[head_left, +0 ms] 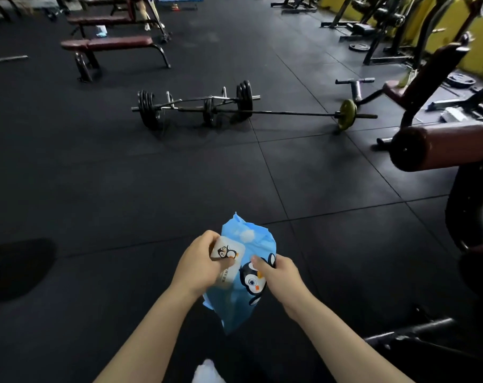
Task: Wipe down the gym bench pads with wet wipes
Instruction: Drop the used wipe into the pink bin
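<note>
The wet wipes pack [241,275] is a soft blue pouch printed with penguins, held upright and a little crumpled between both hands; its white lid flap [227,254], bearing a small penguin, sits under the left hand's [200,265] fingers, thumb across it; the right hand's [279,275] fingers pinch the pack's right edge beside the large penguin; bench pads [116,43] lie far beyond the fingertips.

- One head-worn wide-angle view looks forward and down over the dark gym floor [124,175].
- Both forearms enter from the bottom edge, close to the lens.
</note>
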### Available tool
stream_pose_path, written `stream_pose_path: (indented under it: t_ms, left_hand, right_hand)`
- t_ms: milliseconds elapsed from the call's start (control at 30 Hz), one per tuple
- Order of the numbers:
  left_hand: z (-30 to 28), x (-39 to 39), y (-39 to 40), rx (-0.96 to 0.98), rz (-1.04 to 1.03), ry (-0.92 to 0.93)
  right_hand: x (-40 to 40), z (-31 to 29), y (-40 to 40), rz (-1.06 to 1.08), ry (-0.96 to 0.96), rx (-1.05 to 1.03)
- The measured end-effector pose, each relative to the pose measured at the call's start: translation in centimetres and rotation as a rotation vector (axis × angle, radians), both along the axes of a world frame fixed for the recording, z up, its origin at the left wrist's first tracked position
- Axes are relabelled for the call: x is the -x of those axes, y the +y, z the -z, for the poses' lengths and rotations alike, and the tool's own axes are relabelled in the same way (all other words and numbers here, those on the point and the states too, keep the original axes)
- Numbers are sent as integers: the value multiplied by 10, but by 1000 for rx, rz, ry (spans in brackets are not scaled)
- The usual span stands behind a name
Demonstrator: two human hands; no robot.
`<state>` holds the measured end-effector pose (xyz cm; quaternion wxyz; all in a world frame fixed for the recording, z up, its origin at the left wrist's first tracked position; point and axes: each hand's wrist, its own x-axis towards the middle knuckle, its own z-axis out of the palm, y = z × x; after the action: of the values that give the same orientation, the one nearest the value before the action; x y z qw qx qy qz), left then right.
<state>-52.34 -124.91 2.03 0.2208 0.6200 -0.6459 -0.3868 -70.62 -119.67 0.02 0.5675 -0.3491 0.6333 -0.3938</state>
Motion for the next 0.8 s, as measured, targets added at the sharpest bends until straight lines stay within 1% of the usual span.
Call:
stream_pose_path:
  t_ms: [233,367,500,600,800]
  left_hand:
    - [20,44,-134,-69,76,27]
    - [25,70,-229,-64,168,119]
    - [16,95,-321,-91,300,136]
    - [9,126,-382,-98,374,111]
    - [13,208,-487,-38,495,-25]
  right_hand:
    - [44,20,-119,64,34,-22]
    - [71,24,-205,140,29,-40]
    - [100,24,-281,235,-10,-85]
    - [126,28,-329,291,-26,-111]
    - [199,49,-408,527,115,-187]
